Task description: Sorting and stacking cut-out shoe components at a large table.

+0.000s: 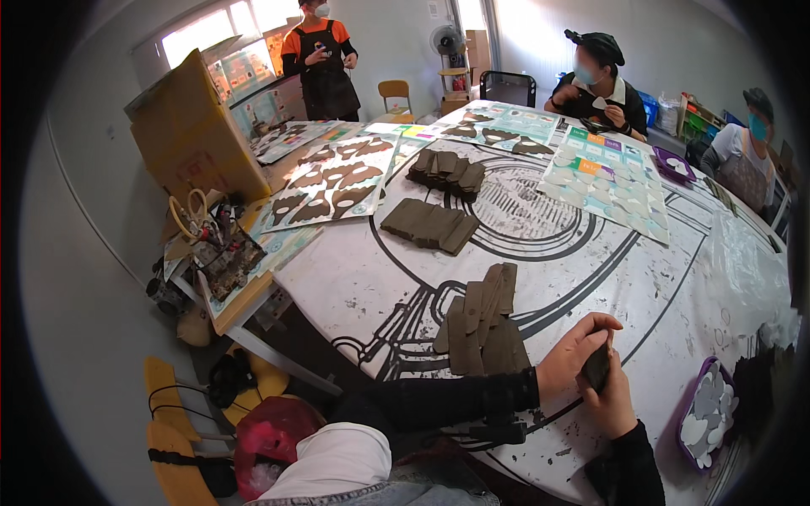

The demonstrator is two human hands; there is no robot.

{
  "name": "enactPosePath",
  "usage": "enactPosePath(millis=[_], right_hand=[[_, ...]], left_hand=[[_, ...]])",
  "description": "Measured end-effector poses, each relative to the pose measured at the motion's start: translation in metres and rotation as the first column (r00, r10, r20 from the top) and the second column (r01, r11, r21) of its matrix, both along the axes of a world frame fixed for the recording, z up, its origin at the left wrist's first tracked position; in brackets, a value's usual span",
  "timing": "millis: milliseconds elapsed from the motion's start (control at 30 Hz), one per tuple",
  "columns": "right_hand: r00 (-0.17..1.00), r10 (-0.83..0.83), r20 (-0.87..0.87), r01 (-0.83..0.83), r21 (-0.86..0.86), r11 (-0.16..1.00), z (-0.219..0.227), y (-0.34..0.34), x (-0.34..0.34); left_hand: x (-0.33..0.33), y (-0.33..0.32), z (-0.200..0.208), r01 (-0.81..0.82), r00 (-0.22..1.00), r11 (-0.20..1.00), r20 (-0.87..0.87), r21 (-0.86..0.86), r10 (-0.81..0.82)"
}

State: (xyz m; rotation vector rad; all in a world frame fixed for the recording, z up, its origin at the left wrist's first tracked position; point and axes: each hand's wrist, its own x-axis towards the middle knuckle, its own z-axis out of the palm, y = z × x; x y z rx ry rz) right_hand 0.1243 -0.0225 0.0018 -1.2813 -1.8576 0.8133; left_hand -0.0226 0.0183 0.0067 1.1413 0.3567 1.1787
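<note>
My left hand [567,361] and my right hand [614,406] meet above the table's near right part, both closed on a small dark olive piece [597,368]. It stands on edge between my fingers, which hide part of it. Just left of my hands lies a loose, overlapping heap of flat olive strips [483,325], some with rounded ends. Farther off is a neater row of similar flat pieces [428,226]. Beyond that sits a stack of folded-looking brown pieces [445,173].
Near my right arm stands a purple basket [681,428] of grey and white ovals, with clear plastic [747,274] beyond. Sheets with brown mask-like shapes [337,181] and pale ovals [603,185] cover the far table. Scissors [192,211] stand left. Several people are around the table.
</note>
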Motion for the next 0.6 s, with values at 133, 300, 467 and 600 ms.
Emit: enactPosePath(millis=[133, 300, 467, 600], right_hand=[[0.994, -0.011, 0.11, 0.009, 0.017, 1.0, 0.001, 0.001, 0.001], [0.998, -0.016, 0.068, -0.001, 0.239, 0.971, -0.003, 0.004, -0.002], [0.986, -0.046, 0.163, 0.022, 0.145, 0.989, -0.009, 0.003, 0.003], [0.987, -0.049, 0.152, 0.023, 0.17, 0.985, -0.008, 0.003, 0.002]], left_hand=[[-0.001, 0.002, 0.001, 0.071, 0.997, 0.997, 0.022, -0.036, -0.07], [-0.004, -0.003, 0.013, 0.099, 0.99, 0.989, 0.116, -0.114, -0.085], [-0.004, 0.007, -0.008, 0.129, 0.991, 0.99, -0.024, -0.061, -0.131], [-0.002, 0.004, -0.003, 0.135, 0.99, 0.99, 0.043, -0.051, -0.133]])
